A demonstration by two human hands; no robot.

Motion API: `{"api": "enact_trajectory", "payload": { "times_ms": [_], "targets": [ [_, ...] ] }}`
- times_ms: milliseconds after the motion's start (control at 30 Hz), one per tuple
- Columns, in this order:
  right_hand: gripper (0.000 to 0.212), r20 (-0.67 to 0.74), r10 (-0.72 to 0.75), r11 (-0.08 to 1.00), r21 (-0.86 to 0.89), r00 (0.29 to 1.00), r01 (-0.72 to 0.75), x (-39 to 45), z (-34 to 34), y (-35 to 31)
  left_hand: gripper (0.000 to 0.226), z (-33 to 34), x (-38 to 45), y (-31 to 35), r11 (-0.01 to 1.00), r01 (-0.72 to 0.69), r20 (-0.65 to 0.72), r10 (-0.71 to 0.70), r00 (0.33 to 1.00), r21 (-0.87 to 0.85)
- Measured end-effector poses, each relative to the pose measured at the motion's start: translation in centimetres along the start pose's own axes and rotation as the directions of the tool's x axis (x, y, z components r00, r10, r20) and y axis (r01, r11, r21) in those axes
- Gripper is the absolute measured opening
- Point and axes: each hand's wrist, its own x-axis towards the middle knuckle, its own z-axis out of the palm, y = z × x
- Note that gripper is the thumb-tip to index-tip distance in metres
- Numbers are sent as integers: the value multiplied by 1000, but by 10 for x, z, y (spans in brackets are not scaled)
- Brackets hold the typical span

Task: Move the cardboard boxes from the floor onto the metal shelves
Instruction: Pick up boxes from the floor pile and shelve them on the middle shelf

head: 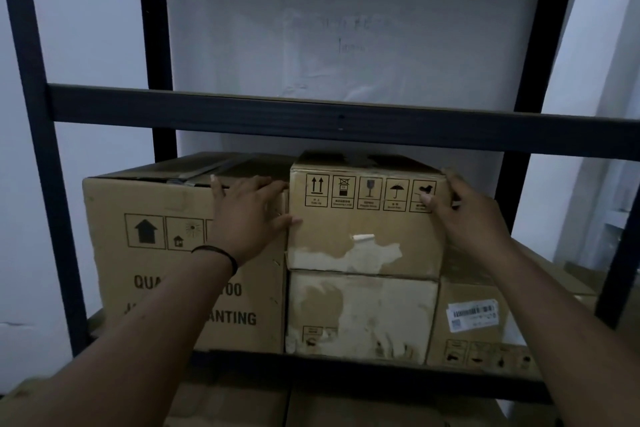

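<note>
We see small cardboard box [363, 215] upright on metal shelf [346, 371], arrow symbols pointing up, long side running left-right, printed face toward us. It sits on top of worn box [360, 315], touching big box [180, 263] at left. Our left hand [247, 218] lies flat at its left edge, fingers straight. Right hand [464, 208] grips right top corner, thumb on front.

Small box [363, 215] atop another [360, 315], right of large box [156, 253].
</note>
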Motion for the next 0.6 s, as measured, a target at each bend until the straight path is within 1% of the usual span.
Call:
{"api": "enact_trajectory", "payload": {
  "times_ms": [133,300,367,433,467,500,567,600],
  "targets": [
    [64,17,7,1000,15,1000,-7,0,0,0,61,1,1,2,1000,6,-28,-5,1000,20],
    [70,93,39,999,10,995,-40,-3,-4,0,61,1,-1,3,1000,-3,-46,4,999,24],
    [73,136,60,998,8,989,-62,-8,-5,3,66,4,-3,1,999,-9,-29,10,1000,38],
    [76,146,65,998,10,987,-67,-16,-2,4,73,7,-6,-2,999,-14,14,13,1000,49],
    [76,130,42,999,4,991,-43,-21,2,4,77,8,-11,-3,999,-10,25,9,1000,46],
    [75,82,-4,1000,-20,997,6,-26,6,4,80,9,-15,-3,1000,-9,16,8,1000,29],
    [71,-49,-130,985,-125,990,123,-37,23,4,87,5,-30,-7,1000,27,-27,-27,999,-1],
    [67,-122,-170,972,-184,978,146,-42,28,4,89,3,-35,-6,999,37,-46,-38,998,-25]
  ]
}}
